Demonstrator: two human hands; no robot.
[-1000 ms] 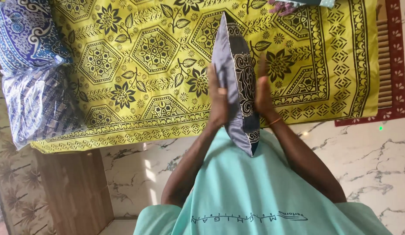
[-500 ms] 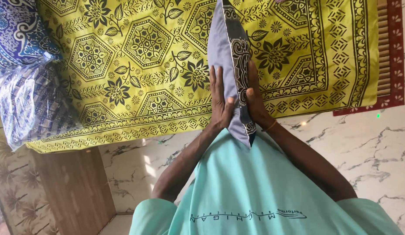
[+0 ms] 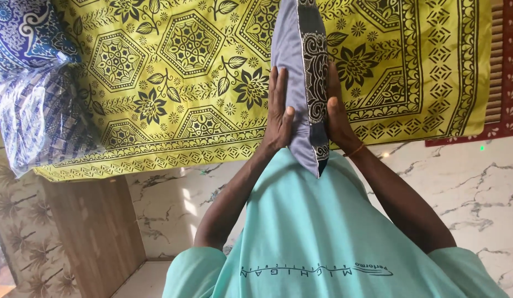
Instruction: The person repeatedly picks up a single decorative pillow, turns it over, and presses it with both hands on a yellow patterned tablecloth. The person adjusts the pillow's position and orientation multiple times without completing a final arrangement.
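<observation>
I press the grey cushion (image 3: 300, 72) edge-on between both palms: left hand (image 3: 279, 113) flat on its plain face, right hand (image 3: 335, 113) on its patterned face, to steady it. The yellow bedsheet (image 3: 173, 83) lies beyond my fingertips.

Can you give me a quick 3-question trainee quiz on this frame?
1. True or false: both hands press the grey cushion from opposite sides.
2. What covers the bed under the cushion: A) yellow patterned sheet B) plain white sheet C) bare mattress?
3. What lies at the sheet's left end?

Key:
1. True: left hand and right hand flank it.
2. A
3. Plastic-wrapped blue patterned bundles.
</observation>
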